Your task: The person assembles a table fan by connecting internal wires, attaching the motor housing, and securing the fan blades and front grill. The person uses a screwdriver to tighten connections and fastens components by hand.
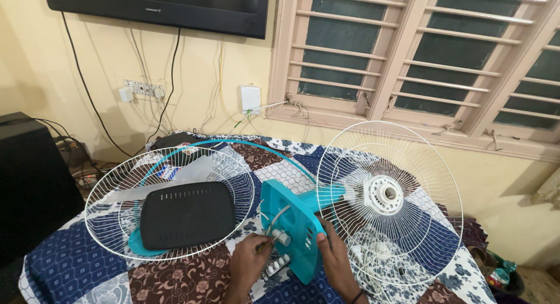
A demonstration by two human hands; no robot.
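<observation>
Two hands in frame, both yours, both low centre on the teal fan base (293, 228). Your left hand (249, 262) is pinched around a thin screwdriver-like tool (266, 244), its tip up by the knob (282, 237) on the base's underside. Your right hand (331, 252) grips the base's right edge, fingers curled around it, steadying it on edge.

One teal base, tilted upright on the bed, its neck running right into the fan's motor hub (382, 194). Two white wire grilles: one rear grille (408, 164) standing upright on the hub, just right of the base; one front grille (116, 187) lying flat to the left, well apart from your hands. One black router-like box (186, 215) sits over that flat grille. One teal rim ring (233, 143) arcs behind it. One row of white push buttons (276, 265) shows at the base's lower end, near your left thumb.

One patterned blue-and-brown bedsheet (175, 280) under everything. One wall-mounted screen (163, 9) top left, one barred window (420, 53) top right, one white switchboard (142, 89) with cables hanging down.
</observation>
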